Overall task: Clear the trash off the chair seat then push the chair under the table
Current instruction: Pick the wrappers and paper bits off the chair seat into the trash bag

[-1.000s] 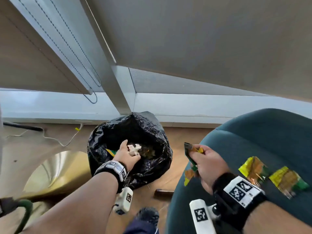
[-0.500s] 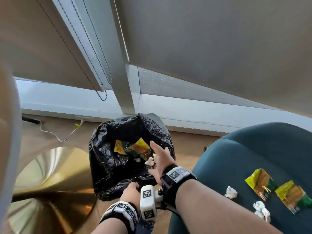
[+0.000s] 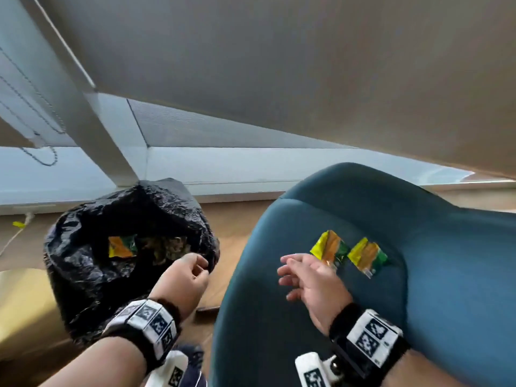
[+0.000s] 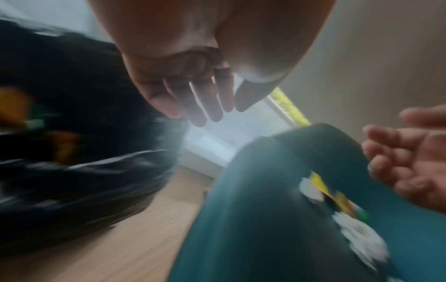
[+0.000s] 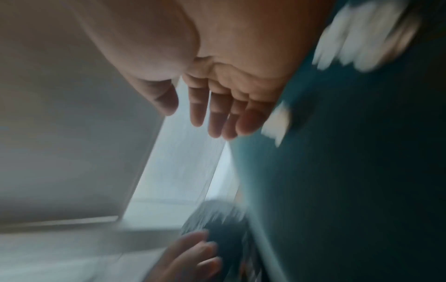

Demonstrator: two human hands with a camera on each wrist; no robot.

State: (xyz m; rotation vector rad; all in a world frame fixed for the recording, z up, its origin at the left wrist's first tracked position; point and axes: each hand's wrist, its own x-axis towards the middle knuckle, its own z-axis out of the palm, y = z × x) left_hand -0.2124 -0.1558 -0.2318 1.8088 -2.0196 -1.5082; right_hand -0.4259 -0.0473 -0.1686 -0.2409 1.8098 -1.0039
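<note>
The teal chair seat [image 3: 279,317] fills the right of the head view. Two yellow-green wrappers [image 3: 331,248] [image 3: 367,254] lie side by side on it. Blurred white paper wads [image 4: 311,189] show on the seat in the left wrist view; in the head view my right arm hides them. A black trash bag [image 3: 83,275] stands open on the floor at left, with wrappers inside. My left hand [image 3: 202,265] hovers by the bag's right rim, fingers loose and empty. My right hand [image 3: 287,270] hangs over the seat just left of the wrappers, fingers relaxed, holding nothing.
A gold-coloured surface [image 3: 22,303] lies low at the far left beside the bag. Wooden floor [image 3: 237,227] runs between bag and chair. A window frame [image 3: 117,141] and blind cords [image 3: 42,160] stand behind. A cable [image 3: 16,233] trails along the floor.
My right hand has left the bag's mouth and swung right over the chair seat, empty. My left hand has let go of the bag's near edge and risen beside its right rim.
</note>
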